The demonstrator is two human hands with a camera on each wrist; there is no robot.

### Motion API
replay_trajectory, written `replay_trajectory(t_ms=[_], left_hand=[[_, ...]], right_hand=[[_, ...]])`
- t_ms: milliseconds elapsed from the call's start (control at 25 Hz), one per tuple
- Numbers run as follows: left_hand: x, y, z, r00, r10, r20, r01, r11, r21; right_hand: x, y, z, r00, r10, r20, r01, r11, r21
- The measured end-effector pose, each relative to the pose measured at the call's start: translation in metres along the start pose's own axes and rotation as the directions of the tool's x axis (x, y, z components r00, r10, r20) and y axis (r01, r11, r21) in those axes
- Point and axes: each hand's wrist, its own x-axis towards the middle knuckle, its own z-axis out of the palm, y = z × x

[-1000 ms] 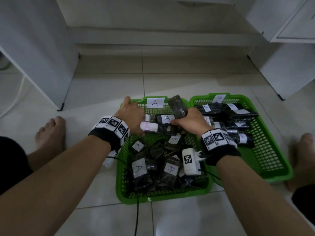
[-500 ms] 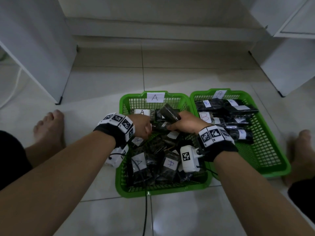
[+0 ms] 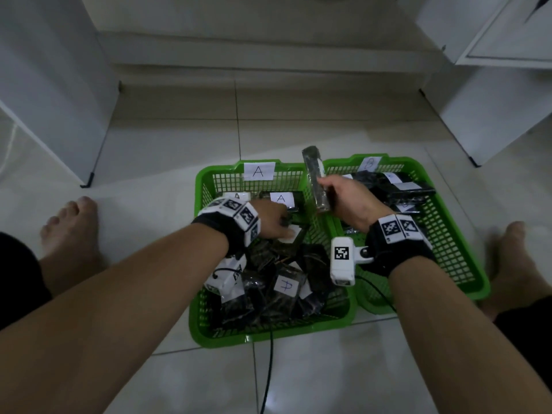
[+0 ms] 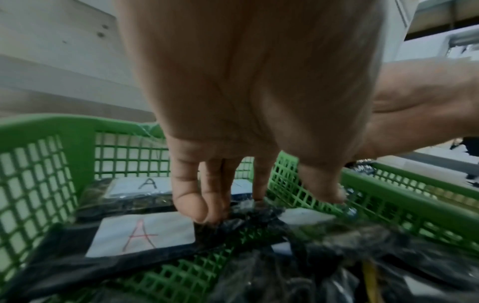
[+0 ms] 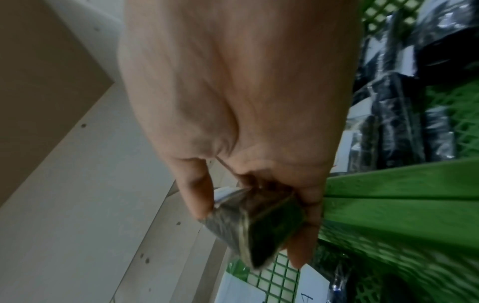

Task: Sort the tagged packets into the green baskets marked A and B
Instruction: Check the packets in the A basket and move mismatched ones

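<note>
Two green baskets stand side by side on the tiled floor: basket A (image 3: 203, 186) on the left and basket B (image 3: 442, 201) on the right. Basket A holds several dark packets with white A tags (image 3: 280, 198) (image 4: 142, 233). Basket B holds dark tagged packets (image 3: 397, 186). My right hand (image 3: 328, 192) (image 5: 259, 205) grips a dark packet (image 3: 315, 180) (image 5: 249, 229) upright above the rims where the baskets meet. My left hand (image 3: 277, 225) (image 4: 259, 201) reaches down into basket A, its fingertips and thumb pinching the crinkled top of a dark packet (image 4: 249, 211).
My bare feet rest on the floor at the left (image 3: 68, 228) and right (image 3: 516, 255) of the baskets. White cabinets stand at the left (image 3: 44, 85) and right (image 3: 493, 115), with a low step behind. A black cable (image 3: 268, 369) trails over basket A's front rim.
My right hand has lifted its packet out of basket A and carried it right, to the divide between the baskets. My left hand has sunk lower into basket A.
</note>
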Motion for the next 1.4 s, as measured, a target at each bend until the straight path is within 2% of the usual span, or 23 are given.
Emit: replay_trajectory(t_ms=[80, 200, 360, 520, 640, 720, 800, 920, 1080, 1200, 1280, 1320, 1360, 1400], left_hand=[[0.007, 0.010, 0.007, 0.997, -0.050, 0.054, 0.048, 0.998, 0.033], [0.012, 0.016, 0.017, 0.995, -0.101, 0.005, 0.099, 0.988, 0.121], [0.018, 0.015, 0.018, 0.998, -0.057, -0.018, 0.058, 0.995, 0.079], [0.013, 0.010, 0.018, 0.998, -0.046, -0.033, 0.051, 0.988, 0.145], [0.002, 0.004, 0.000, 0.994, -0.024, -0.107, 0.027, 0.999, 0.027], [-0.008, -0.009, -0.023, 0.991, -0.076, -0.111, 0.065, 0.993, -0.095], [-0.021, -0.025, -0.040, 0.983, -0.169, -0.069, 0.161, 0.982, -0.102], [-0.035, -0.043, -0.042, 0.949, -0.302, 0.096, 0.302, 0.953, 0.011], [-0.036, -0.044, -0.027, 0.917, -0.286, 0.279, 0.290, 0.957, 0.027], [-0.042, -0.038, -0.024, 0.910, -0.216, 0.353, 0.226, 0.974, 0.015], [-0.043, -0.041, -0.027, 0.952, -0.165, 0.257, 0.189, 0.979, -0.073], [-0.041, -0.044, -0.029, 0.974, -0.136, 0.181, 0.169, 0.969, -0.179], [-0.039, -0.047, -0.031, 0.986, -0.126, 0.111, 0.159, 0.914, -0.373], [-0.039, -0.048, -0.033, 0.988, -0.138, 0.062, 0.148, 0.785, -0.602]], right_hand=[[-0.003, 0.011, -0.009, 1.000, -0.024, 0.012, 0.024, 1.000, 0.007], [-0.005, 0.020, -0.011, 0.995, -0.070, -0.072, 0.069, 0.997, -0.017], [-0.002, 0.024, -0.008, 0.987, -0.116, -0.111, 0.114, 0.993, -0.025], [-0.005, 0.020, -0.009, 0.994, -0.073, -0.077, 0.082, 0.990, 0.116], [-0.007, 0.022, -0.010, 0.996, -0.081, -0.034, 0.086, 0.981, 0.174], [-0.009, 0.021, -0.010, 0.995, -0.103, 0.011, 0.099, 0.974, 0.206], [-0.009, 0.018, -0.007, 0.992, -0.115, 0.045, 0.102, 0.969, 0.224], [-0.010, 0.013, 0.002, 0.994, -0.107, 0.011, 0.104, 0.981, 0.161], [-0.010, 0.014, 0.005, 0.995, -0.089, -0.042, 0.092, 0.992, 0.081], [-0.008, 0.016, 0.005, 0.991, -0.094, -0.090, 0.075, 0.979, -0.191], [-0.010, 0.012, 0.012, 0.989, -0.118, -0.089, 0.078, 0.928, -0.366], [-0.012, 0.011, 0.018, 0.989, -0.130, -0.065, 0.093, 0.910, -0.405], [-0.013, 0.010, 0.025, 0.987, -0.149, -0.057, 0.111, 0.899, -0.424], [-0.014, 0.010, 0.033, 0.982, -0.178, -0.063, 0.134, 0.893, -0.430]])
